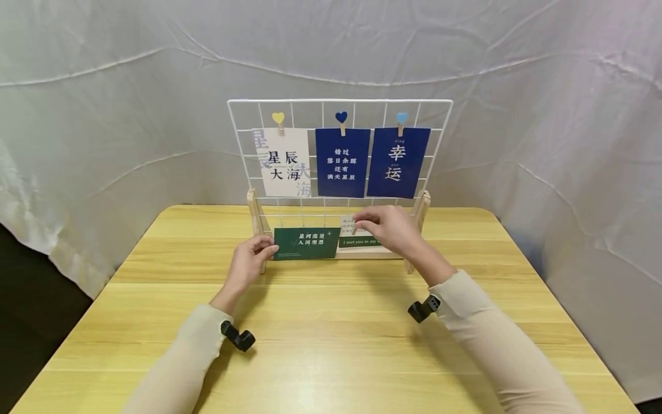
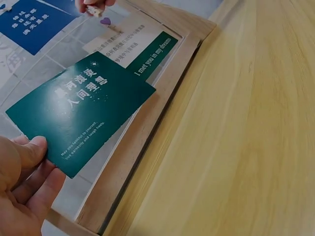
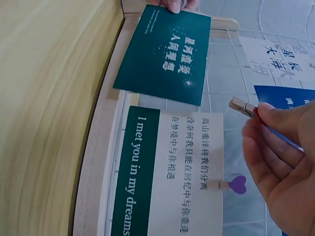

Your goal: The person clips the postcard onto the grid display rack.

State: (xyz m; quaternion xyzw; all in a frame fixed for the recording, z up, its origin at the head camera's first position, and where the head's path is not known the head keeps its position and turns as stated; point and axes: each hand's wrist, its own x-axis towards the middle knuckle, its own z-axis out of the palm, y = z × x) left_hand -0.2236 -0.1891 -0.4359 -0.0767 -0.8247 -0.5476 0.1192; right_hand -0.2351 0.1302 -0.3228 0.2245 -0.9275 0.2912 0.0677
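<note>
My left hand (image 1: 247,261) pinches a dark green postcard (image 1: 305,244) by its left edge, thumb on the printed face. The card lies in front of the lower part of a white wire grid rack (image 1: 338,101). In my right hand (image 1: 395,231), thumb and fingertips pinch a small wooden clothespin (image 3: 242,106), a bit of red showing by the fingers. Just beside the green card hangs a white-and-green postcard (image 3: 172,167), held to the grid by a clothespin with a purple heart (image 3: 238,185). In the head view, my right hand partly covers that postcard.
Higher on the grid hang a white postcard (image 1: 284,164), a blue postcard (image 1: 342,184) and another blue postcard (image 1: 399,187), each under a heart clothespin. Wooden legs (image 1: 423,202) and a base bar hold the rack on the wood-grain table (image 1: 320,345). Pale cloth (image 1: 129,115) hangs behind.
</note>
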